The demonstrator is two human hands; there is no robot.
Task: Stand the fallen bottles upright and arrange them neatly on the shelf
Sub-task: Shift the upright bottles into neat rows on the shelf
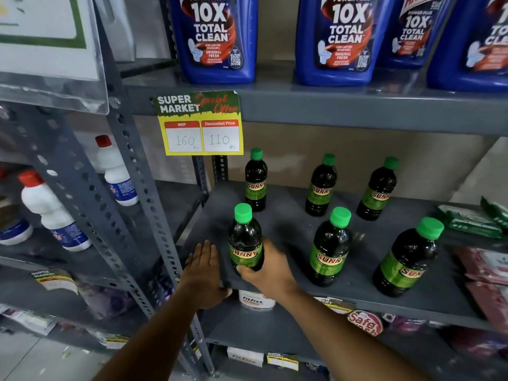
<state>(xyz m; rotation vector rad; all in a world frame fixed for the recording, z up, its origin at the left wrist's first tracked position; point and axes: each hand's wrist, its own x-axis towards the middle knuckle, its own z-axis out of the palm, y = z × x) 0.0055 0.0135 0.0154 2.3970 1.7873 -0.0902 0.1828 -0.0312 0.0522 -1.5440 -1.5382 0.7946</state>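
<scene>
My right hand (268,266) grips the front-left bottle (244,240) upright on the grey shelf (288,226), my left hand (202,266) lying flat and released at the shelf's edge beside it.

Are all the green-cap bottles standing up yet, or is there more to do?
All six bottles stand upright, three in the back row and three in front; none lies fallen. The right hand grips the front-left bottle, while the left hand rests flat on the shelf edge. What seems left is evening out the spacing.
</scene>
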